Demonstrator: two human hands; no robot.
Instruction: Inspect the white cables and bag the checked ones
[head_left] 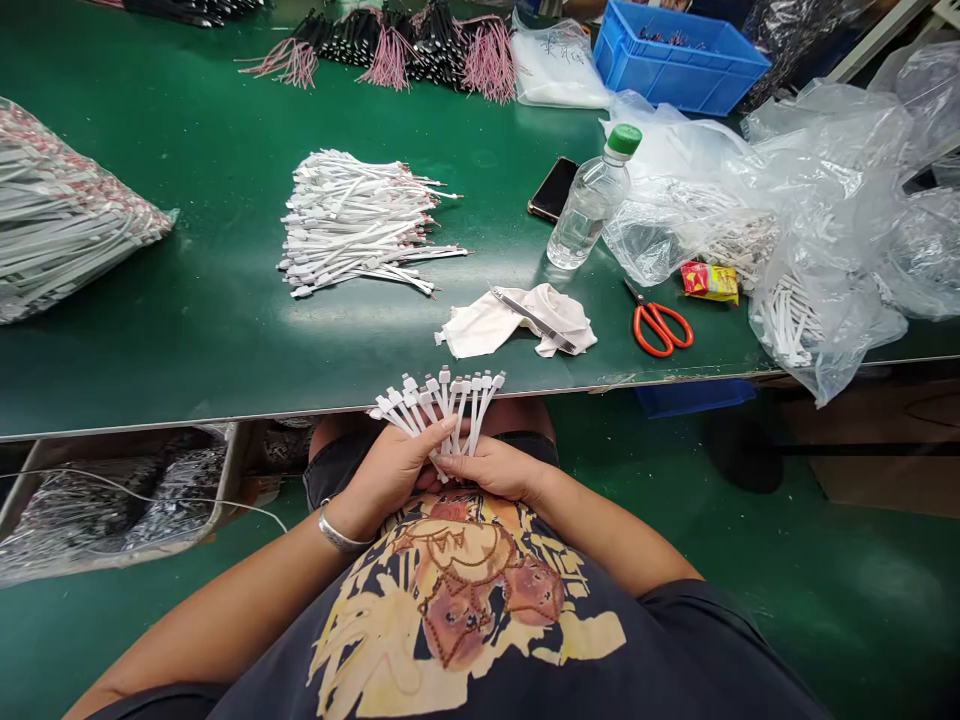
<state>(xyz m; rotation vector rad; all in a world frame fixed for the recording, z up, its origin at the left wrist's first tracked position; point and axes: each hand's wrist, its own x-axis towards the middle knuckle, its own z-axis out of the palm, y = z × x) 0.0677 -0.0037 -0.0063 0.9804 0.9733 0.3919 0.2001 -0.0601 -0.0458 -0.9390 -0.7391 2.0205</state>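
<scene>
A fanned bunch of short white cables point(442, 395) with small plugs at their upper ends is held in front of my lap, just below the table edge. My left hand point(405, 458), with a silver bangle at the wrist, closes round the bunch from the left, thumb across the cables. From the right my right hand point(491, 465) grips the same bunch lower down, its thumb near the left one. The cables' lower ends are mostly hidden by the hands. Beyond lies a pile of similar white cables point(360, 225) on the green table point(225, 360).
Tweezers point(534, 320) rest on a white cloth point(480, 325). Right of it are orange-handled scissors point(656, 325), a water bottle point(589, 210), a phone point(553, 190) and plastic bags point(832, 220). A bag of cables point(67, 220) lies left; a blue bin point(675, 60) stands at the back.
</scene>
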